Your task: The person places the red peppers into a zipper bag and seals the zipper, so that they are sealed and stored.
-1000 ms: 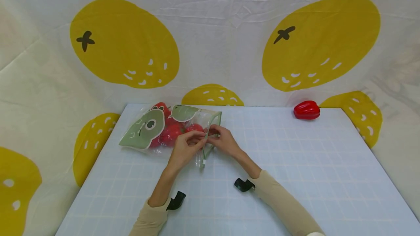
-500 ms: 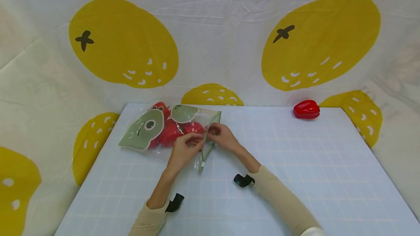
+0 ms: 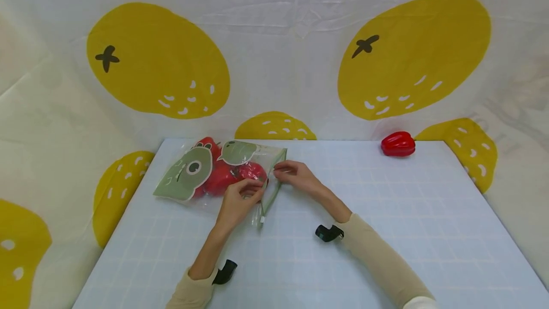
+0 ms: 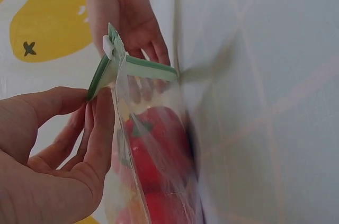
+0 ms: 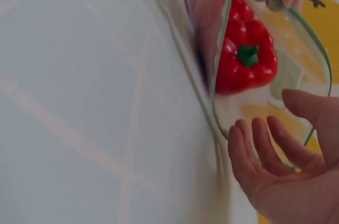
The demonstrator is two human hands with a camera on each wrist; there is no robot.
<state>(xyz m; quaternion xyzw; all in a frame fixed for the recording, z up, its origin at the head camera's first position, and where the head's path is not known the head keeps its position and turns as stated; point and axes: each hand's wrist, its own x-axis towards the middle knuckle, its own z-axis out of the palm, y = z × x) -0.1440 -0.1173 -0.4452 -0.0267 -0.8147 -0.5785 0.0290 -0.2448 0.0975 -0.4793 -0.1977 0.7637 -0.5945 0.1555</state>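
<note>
A clear zip bag (image 3: 271, 199) printed with green cartoon shapes lies at the back left of the table. Several red bell peppers (image 5: 249, 57) are inside it. My left hand (image 3: 239, 200) pinches the bag's green-edged rim (image 4: 95, 78) between thumb and fingers. The bag's mouth gapes in the right wrist view. My right hand (image 3: 300, 178) is at the mouth's far side, its thumb apart from loosely bent fingers (image 5: 262, 147); nothing is held there. Whether those fingers touch the rim cannot be told. A white slider (image 4: 108, 47) sits at one end of the zip.
Another red bell pepper (image 3: 398, 144) lies by itself near the table's back right edge. The table (image 3: 364, 261) has a pale blue grid cover. Behind it hangs a white cloth (image 3: 283, 61) with yellow fruit prints.
My right hand has let go of the rim and drawn slightly right, its thumb parting from the fingers. The bag's mouth has spread wider. My left hand still pinches the rim, slightly lower.
</note>
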